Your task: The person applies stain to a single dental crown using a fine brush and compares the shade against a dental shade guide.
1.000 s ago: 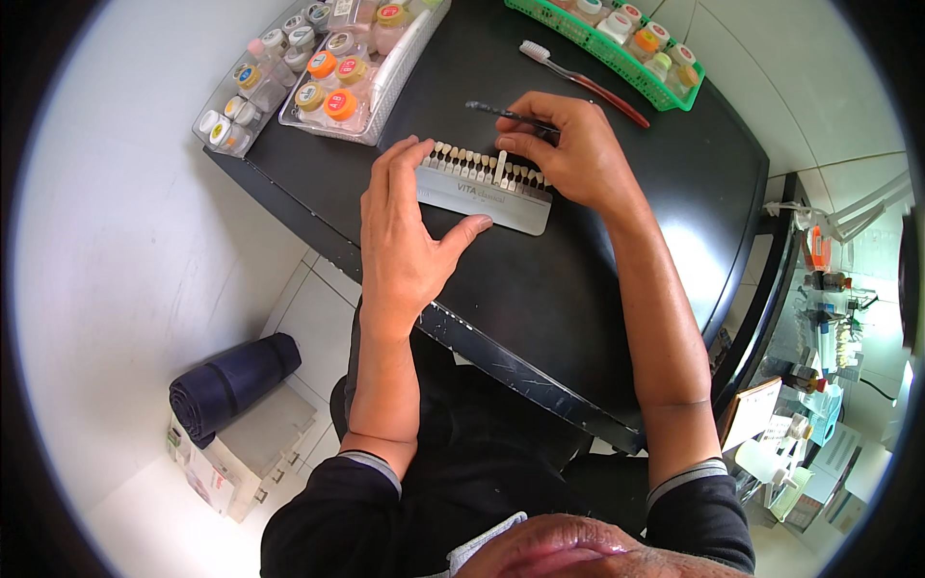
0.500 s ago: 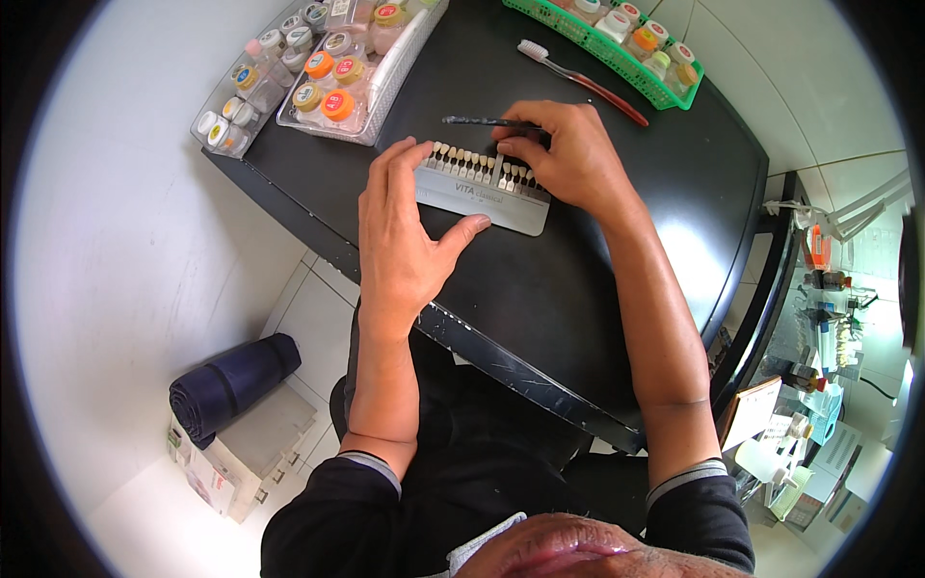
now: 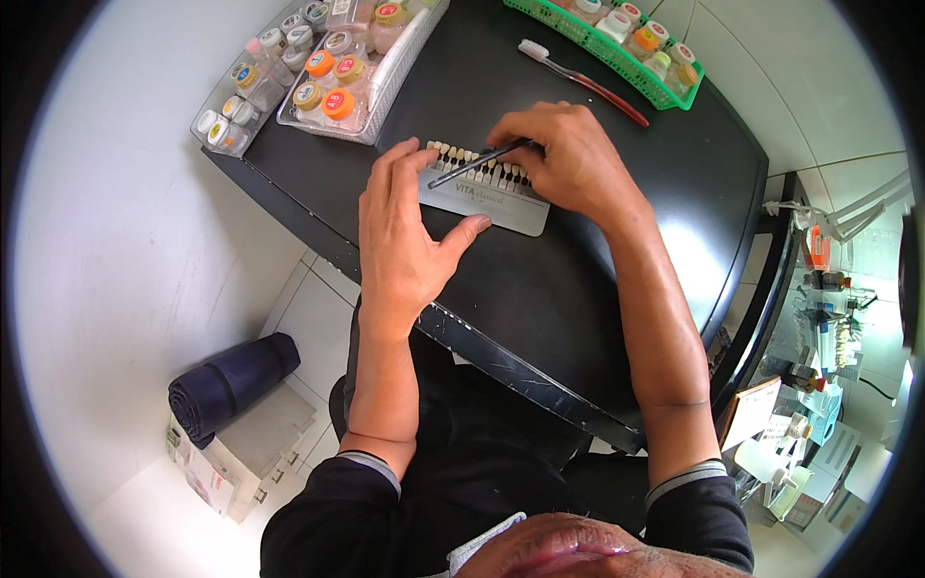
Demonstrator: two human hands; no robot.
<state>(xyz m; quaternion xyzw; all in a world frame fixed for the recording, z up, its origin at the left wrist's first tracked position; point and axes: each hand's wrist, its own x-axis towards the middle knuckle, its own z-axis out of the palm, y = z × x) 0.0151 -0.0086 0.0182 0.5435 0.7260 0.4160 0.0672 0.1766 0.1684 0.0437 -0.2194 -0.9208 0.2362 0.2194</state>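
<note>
A grey tooth shade guide [image 3: 491, 214], with a row of small tooth-shaped tabs, lies on the black desk [image 3: 540, 318]. My left hand [image 3: 400, 236] grips its left end, fingers at the upper edge and thumb at the lower edge. My right hand [image 3: 573, 159] is closed on a slim dark pen-like tool [image 3: 462, 173], which slants down-left across the tabs, its far end over the guide's grey face near my left fingers. My right fingertips are at the right part of the tab row, partly hidden behind the knuckles.
A white basket [image 3: 376, 116] and a clear tray [image 3: 198, 144] of jars stand at back left. A green basket [image 3: 617, 48] of jars and a red-handled toothbrush [image 3: 617, 101] are at back right. A rolled navy mat [image 3: 231, 385] lies below left; a cluttered side surface [image 3: 752, 414] is right.
The dark tool has swung down, from pointing left above the tabs to slanting across the guide. My right hand has shifted slightly, its knuckles turning. My left hand stays in place.
</note>
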